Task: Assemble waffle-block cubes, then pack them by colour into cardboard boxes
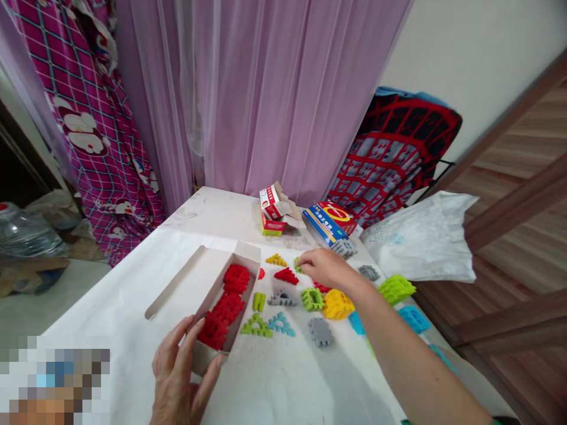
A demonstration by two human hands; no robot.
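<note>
A long open cardboard box [211,286] lies on the white table, with red plastic building pieces [227,308] inside. My left hand [183,363] grips the near end of this box, fingers on one side and thumb on the other. Farther back, my right hand [322,265] has its fingers closed on a small green building piece [297,265], partly covered by the fingertips. Around it lie a yellow triangular piece [276,260], a red triangle [286,275], a grey piece [283,298], a green square piece [312,299] and a yellow stack [338,304].
Small cartons [273,209] and a blue and red box [328,223] stand at the back. A white plastic bag [420,236] rests at the right. Green [397,288] and blue pieces [414,319] lie beyond my right forearm. Purple curtains [266,94] hang behind the table.
</note>
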